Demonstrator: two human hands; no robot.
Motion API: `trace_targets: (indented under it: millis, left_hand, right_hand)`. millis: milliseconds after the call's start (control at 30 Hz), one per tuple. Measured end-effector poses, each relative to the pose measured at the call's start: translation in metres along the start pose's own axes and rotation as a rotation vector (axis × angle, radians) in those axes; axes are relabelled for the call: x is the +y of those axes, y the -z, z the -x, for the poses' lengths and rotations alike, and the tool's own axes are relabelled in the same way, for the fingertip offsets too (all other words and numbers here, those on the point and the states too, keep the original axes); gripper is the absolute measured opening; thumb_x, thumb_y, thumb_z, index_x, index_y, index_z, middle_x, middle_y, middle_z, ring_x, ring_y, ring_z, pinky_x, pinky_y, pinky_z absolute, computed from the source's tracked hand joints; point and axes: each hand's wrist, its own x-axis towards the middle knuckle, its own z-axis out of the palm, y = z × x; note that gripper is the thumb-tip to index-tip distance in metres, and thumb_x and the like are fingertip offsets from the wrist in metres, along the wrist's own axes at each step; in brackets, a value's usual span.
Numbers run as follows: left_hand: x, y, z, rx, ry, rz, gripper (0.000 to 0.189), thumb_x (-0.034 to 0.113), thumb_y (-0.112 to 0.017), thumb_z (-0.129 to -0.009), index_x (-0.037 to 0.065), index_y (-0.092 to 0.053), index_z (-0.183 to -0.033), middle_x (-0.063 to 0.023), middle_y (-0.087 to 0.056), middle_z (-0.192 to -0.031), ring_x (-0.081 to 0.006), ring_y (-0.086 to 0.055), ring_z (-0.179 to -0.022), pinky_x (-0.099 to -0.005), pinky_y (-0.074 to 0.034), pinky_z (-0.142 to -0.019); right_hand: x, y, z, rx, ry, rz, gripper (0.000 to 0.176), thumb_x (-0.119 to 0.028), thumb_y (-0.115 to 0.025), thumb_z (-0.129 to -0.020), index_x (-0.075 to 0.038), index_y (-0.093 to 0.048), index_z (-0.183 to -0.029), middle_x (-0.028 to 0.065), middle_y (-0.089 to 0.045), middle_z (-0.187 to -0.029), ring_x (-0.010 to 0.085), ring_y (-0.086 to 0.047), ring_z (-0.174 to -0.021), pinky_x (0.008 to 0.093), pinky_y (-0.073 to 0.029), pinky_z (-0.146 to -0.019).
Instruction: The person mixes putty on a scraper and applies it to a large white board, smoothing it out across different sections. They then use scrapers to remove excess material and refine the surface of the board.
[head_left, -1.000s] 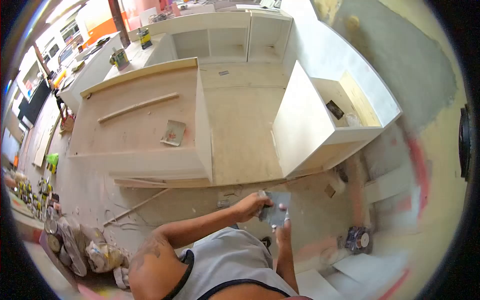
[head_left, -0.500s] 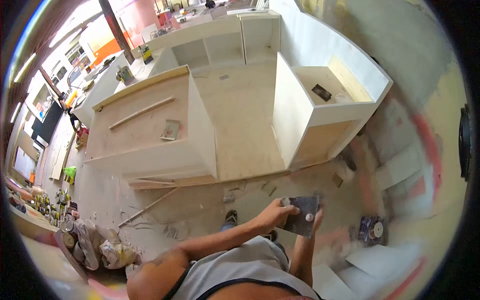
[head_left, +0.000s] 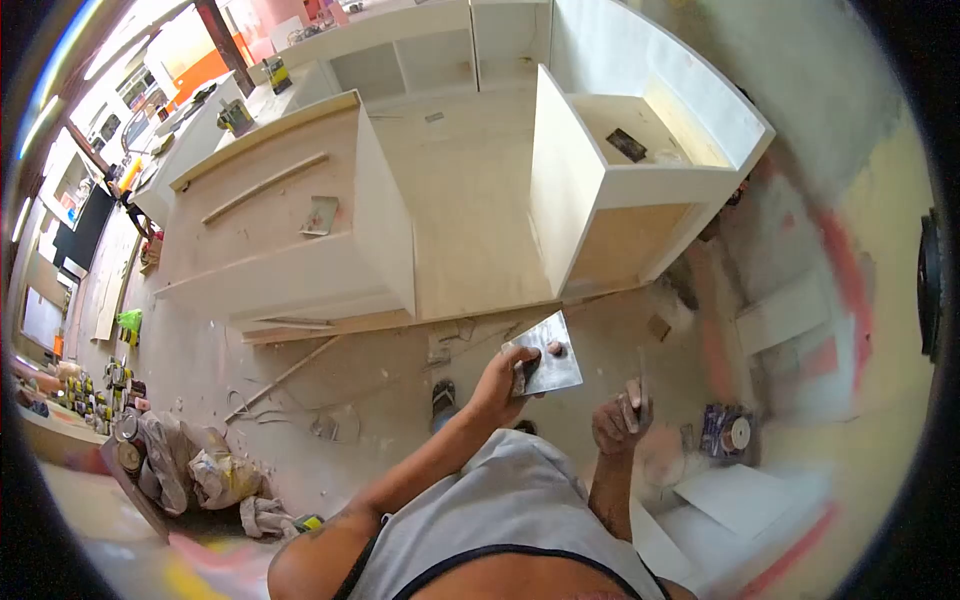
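Observation:
My left hand (head_left: 507, 382) grips a thin rectangular metal plate (head_left: 562, 372) by its near-left edge, thumb on top. The plate is tilted and catches the light, and a small lump of putty-like paste sits on its face. Apart from it, to the right, my right hand (head_left: 620, 420) is raised with fingers closed on a thin flat scraper (head_left: 643, 376) that shows almost edge-on. Both hands are in front of my body, over the dusty floor.
White box cabinets stand ahead: a low one (head_left: 290, 270) at left with a wood strip (head_left: 265, 188) and small plate (head_left: 320, 216) on top, another (head_left: 640, 185) at right. Bags (head_left: 215, 475) lie lower left. A round can (head_left: 737, 432) and white sheets (head_left: 735, 497) lie right.
My hands have moved apart; the right one was at the plate's far side. The plate has shifted left and up and tilted into the light. My view has dipped.

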Motion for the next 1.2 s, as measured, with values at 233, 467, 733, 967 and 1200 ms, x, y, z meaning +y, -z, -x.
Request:
trace_targets:
  millis: [233, 467, 733, 967, 1200]
  left_hand:
    - [-0.014, -0.032, 0.008, -0.053, -0.112, -0.317, 0.021, 0.011, -0.059, -0.083, 0.002, -0.057, -0.101, -0.0053, -0.064, -0.091, -0.0148, -0.065, -0.077, -0.0295, -0.055, -0.067]
    - [-0.032, -0.028, -0.014, -0.059, -0.032, -0.082, 0.023, 0.013, -0.059, -0.083, 0.0, -0.058, -0.102, -0.0096, -0.066, -0.092, -0.0201, -0.067, -0.077, -0.0353, -0.056, -0.072]
    - [-0.057, -0.027, -0.017, -0.107, 0.129, -0.143, 0.023, 0.018, -0.06, -0.085, 0.002, -0.059, -0.101, -0.008, -0.067, -0.088, -0.0181, -0.065, -0.067, -0.0325, -0.054, -0.059]
    - [-0.078, -0.01, -0.035, -0.429, 0.535, 0.332, 0.022, 0.024, -0.061, -0.089, 0.006, -0.06, -0.102, -0.0039, -0.067, -0.087, -0.0127, -0.057, -0.052, -0.0276, -0.047, -0.044]
    - [-0.05, 0.0, -0.024, -0.278, 0.382, 0.255, 0.011, 0.018, -0.054, -0.096, 0.008, -0.055, -0.1, 0.0041, -0.046, -0.061, -0.0022, -0.035, -0.037, -0.014, -0.033, -0.034]
  right_hand:
    - [0.017, -0.043, -0.028, 0.721, -0.18, -0.047, 0.028, -0.026, -0.049, -0.098, -0.002, -0.059, -0.089, 0.0012, -0.057, -0.06, 0.0067, -0.046, -0.038, 0.019, -0.041, -0.036]
    - [0.019, 0.004, 0.003, 0.722, 0.757, 1.076, 0.018, -0.02, -0.06, -0.095, -0.002, -0.057, -0.093, 0.0083, -0.061, -0.075, 0.0177, -0.058, -0.058, 0.0314, -0.048, -0.055]
    - [-0.025, 0.031, 0.021, 0.819, 0.163, 1.076, 0.02, -0.023, -0.061, -0.091, -0.005, -0.059, -0.1, 0.0111, -0.066, -0.079, 0.0194, -0.059, -0.058, 0.0318, -0.045, -0.051]
    - [-0.038, 0.073, 0.017, 0.436, 0.23, 0.543, 0.033, -0.03, -0.062, -0.093, -0.004, -0.057, -0.112, 0.0018, -0.062, -0.1, 0.0131, -0.06, -0.082, 0.0283, -0.05, -0.071]
    - [-0.037, 0.028, 0.024, 0.373, 0.205, 0.903, 0.049, -0.027, -0.077, -0.08, -0.001, -0.056, -0.116, 0.0051, -0.064, -0.099, 0.0141, -0.061, -0.081, 0.0299, -0.05, -0.069]
